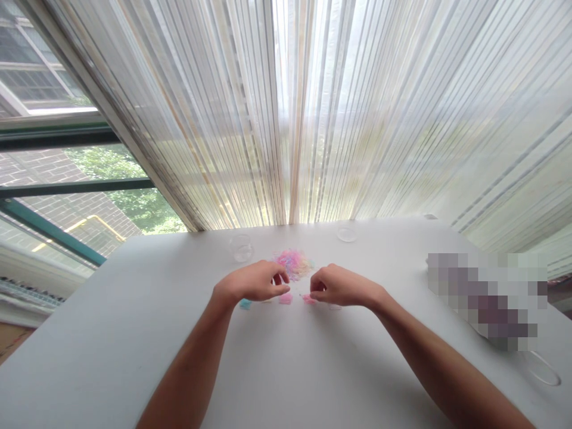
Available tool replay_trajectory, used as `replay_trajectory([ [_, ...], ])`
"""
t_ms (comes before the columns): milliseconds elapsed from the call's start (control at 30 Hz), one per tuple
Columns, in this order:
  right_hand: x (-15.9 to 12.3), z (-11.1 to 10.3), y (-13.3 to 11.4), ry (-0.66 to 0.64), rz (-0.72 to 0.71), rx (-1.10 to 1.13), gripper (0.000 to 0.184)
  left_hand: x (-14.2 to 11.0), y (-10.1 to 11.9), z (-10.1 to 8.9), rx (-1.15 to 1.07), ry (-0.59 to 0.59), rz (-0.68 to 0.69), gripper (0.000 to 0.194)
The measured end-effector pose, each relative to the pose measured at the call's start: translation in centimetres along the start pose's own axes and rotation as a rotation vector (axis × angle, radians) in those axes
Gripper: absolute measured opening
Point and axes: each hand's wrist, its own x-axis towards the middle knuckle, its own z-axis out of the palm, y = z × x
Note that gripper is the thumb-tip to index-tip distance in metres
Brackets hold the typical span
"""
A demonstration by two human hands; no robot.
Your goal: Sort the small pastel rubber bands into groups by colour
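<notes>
A loose heap of small pastel pieces (292,263), mostly pink with purple and yellow, lies mid-table beyond my hands. The pieces are too small to name. My left hand (261,280) hovers left of the heap, its fingers bent and apart from the thumb, with nothing visible between them. Just under its thumb is a small pink pile (285,298), and a turquoise pile (245,304) shows below the wrist. My right hand (342,285) is curled, fingertips and thumb together over another pink pile (308,298); what they pinch, if anything, is hidden.
A clear round container (242,248) stands at the back left of the white table (134,333). A clear disc, perhaps a lid (346,235), lies at the back right. To the right is a blurred-out long object (485,304) with a pale loop (546,370). Sheer curtains (286,119) hang behind.
</notes>
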Motion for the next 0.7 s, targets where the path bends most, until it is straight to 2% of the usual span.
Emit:
replay_trajectory([
  [333,0.12,0.25,-0.35,0.027,0.11,0.042,0.015,0.11,-0.22,0.17,0.021,0.021,-0.04,0.033],
  [700,0.06,0.26,-0.21,-0.003,0.102,0.007,0.016,0.22,-0.24,0.33,0.055,0.037,-0.062,0.033],
])
